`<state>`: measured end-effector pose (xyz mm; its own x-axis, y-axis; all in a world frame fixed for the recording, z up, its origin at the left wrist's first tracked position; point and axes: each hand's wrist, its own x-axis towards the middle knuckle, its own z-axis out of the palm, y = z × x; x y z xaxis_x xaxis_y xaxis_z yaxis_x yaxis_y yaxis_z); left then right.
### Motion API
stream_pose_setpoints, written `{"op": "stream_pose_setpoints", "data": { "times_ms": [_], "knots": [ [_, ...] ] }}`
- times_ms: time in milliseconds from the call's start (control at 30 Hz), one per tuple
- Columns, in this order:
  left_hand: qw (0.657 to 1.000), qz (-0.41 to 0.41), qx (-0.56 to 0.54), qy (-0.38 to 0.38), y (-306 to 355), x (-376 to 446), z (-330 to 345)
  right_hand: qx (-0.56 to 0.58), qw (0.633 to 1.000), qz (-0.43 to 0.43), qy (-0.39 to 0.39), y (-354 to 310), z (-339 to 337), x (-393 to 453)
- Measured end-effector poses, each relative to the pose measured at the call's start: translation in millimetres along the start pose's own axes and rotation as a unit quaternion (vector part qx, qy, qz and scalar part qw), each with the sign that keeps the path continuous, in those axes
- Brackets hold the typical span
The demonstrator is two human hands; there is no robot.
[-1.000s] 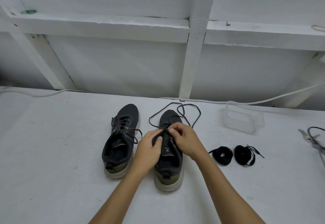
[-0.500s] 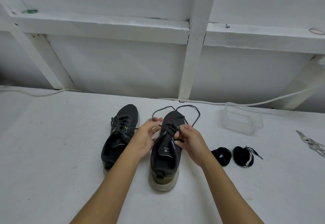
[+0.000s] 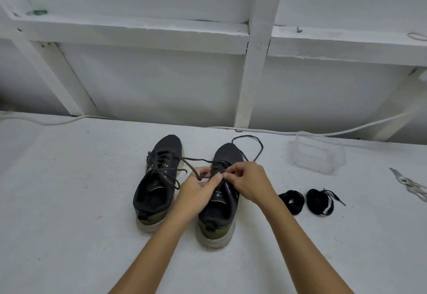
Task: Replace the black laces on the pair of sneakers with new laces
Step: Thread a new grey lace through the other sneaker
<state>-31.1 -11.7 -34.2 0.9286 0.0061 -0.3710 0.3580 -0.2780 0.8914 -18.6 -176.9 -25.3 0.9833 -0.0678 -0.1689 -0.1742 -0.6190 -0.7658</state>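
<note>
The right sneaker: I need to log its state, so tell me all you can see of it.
The right sneaker is dark knit with an olive heel and pale sole, upright on the white table, toe away. Its black lace is loosened, looping past the toe. Both the left hand and right hand pinch the lace over the tongue.

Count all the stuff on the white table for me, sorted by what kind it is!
Sneakers: 2, left one and right one
Coiled new black laces: 2, one and another
Clear plastic box: 1
Metal tool at the right edge, too blurred to name: 1
Total: 6
</note>
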Motion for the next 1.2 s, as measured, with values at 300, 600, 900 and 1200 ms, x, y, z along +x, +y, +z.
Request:
{"op": "stream_pose_setpoints", "data": {
  "times_ms": [300, 600, 900, 1200],
  "knots": [
    [0.993, -0.059, 0.041, 0.098, 6.5, -10.8, 13.6, 0.100, 0.994, 0.021, -0.031, -4.4, 0.5, 3.1],
    [0.975, 0.111, 0.129, 0.142, 3.3, -7.2, 11.6, 0.305, 0.948, 0.089, 0.012, 6.5, -3.8, -5.6],
    [0.959, 0.135, 0.126, 0.215, -6.3, -9.0, 12.4, 0.048, 0.998, -0.028, 0.003, 0.7, -6.5, 2.5],
    [0.982, 0.132, 0.060, 0.120, -9.4, -15.7, 15.2, 0.317, 0.943, 0.096, 0.029, 11.6, -20.6, -6.5]
  ]
}}
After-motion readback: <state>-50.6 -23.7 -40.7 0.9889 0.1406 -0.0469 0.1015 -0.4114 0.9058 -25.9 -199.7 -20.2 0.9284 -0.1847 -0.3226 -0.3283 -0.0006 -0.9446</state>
